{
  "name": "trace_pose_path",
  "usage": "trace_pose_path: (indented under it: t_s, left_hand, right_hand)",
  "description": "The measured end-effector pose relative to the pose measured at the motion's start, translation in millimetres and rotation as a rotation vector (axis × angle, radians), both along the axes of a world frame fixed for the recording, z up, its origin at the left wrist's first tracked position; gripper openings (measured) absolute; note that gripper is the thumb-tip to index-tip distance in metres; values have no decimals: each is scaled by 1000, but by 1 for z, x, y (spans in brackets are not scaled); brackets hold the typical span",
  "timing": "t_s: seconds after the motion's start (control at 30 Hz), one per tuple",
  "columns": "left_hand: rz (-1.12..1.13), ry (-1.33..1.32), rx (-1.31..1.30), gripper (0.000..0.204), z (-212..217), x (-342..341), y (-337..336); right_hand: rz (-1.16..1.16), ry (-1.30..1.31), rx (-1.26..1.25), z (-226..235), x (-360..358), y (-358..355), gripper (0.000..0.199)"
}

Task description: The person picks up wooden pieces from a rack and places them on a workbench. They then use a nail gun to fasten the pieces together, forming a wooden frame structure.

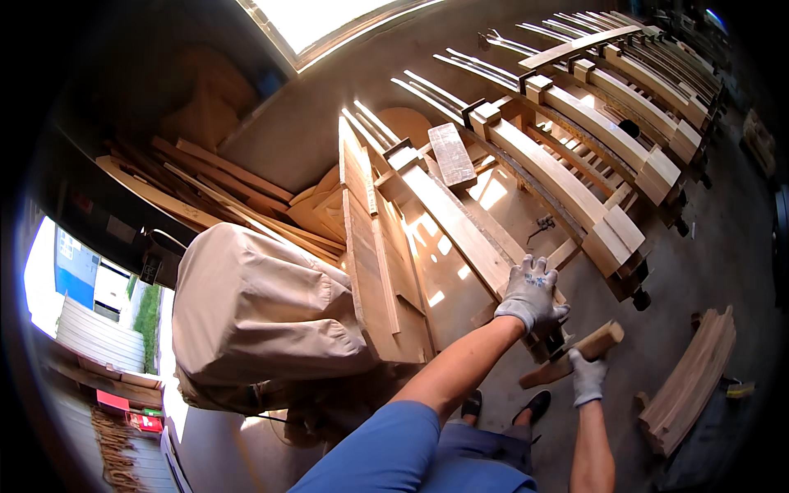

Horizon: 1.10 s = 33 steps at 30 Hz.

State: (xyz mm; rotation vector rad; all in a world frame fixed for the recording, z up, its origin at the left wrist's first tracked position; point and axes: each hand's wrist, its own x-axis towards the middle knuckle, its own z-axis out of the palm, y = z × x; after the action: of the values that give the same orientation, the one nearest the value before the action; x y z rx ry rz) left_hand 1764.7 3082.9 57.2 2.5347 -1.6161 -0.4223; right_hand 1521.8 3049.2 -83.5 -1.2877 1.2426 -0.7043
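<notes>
My left hand [534,296], in a pale work glove with blue print, lies with fingers spread on the near end of a long light wooden beam [448,212]. A black metal clamp jaw [403,154] stands at the beam's far end. What lies under my palm is hidden. My right hand [588,378], gloved too, is closed on a mallet-like wooden piece [604,338], with a thick block at one end and a narrower part reaching left. It is above the floor, just right of the beam's near end.
Several more clamped beams [546,177] stretch in a row to the right. A beige cloth-covered object [255,304] and an upright wooden panel [378,271] stand at the left. Stacked boards [694,378] lie on the floor at right. A small plank [452,156] rests across the clamps.
</notes>
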Motion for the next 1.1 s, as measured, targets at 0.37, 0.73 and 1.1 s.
trace_pose_path:
  t_s: [0.37, 0.73, 1.1]
  left_hand:
    - [-27, 13, -45, 83, -4, 1, -3]
    - [-34, -65, -109, 79, -6, -7, -4]
    - [-88, -136, -279, 68, -69, 17, -11]
  right_hand:
    - [437, 533, -780, 35, -34, 61, 86]
    - [499, 1020, 468, -70, -310, 220, 63]
    - [392, 876, 461, -162, -408, 186, 34]
